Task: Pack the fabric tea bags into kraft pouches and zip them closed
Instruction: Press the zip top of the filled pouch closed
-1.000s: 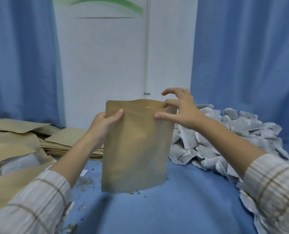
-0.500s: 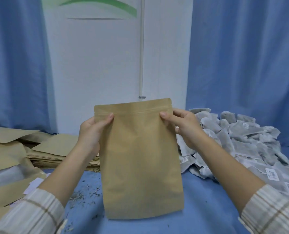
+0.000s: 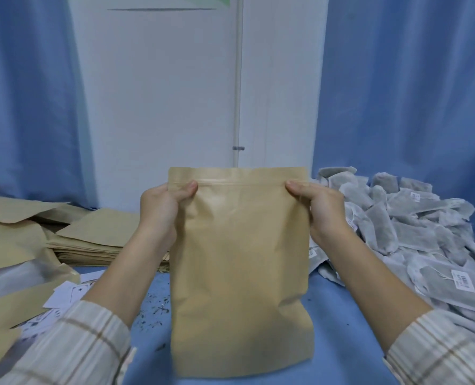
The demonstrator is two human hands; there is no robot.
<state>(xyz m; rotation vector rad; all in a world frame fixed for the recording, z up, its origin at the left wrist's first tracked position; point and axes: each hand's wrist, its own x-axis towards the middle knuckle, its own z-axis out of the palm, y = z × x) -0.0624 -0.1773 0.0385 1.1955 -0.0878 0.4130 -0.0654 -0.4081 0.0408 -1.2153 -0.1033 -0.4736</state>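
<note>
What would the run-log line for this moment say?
left hand: pinches pouch's top left corner | right hand: pinches top right corner | tan kraft paper pouch: upright, top looks closed | grey fabric tea bags: heaped at right

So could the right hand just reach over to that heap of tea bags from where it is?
Probably yes. The tea bags lie just beside the right hand with nothing between, but it grips the kraft pouch and must let go first.

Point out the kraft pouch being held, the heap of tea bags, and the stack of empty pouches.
kraft pouch (image 3: pixel 239 259): head view, front panel.
tea bags (image 3: pixel 403 226): head view, middle of heap.
stack of empty pouches (image 3: pixel 103 232): head view, top sheet.
</note>
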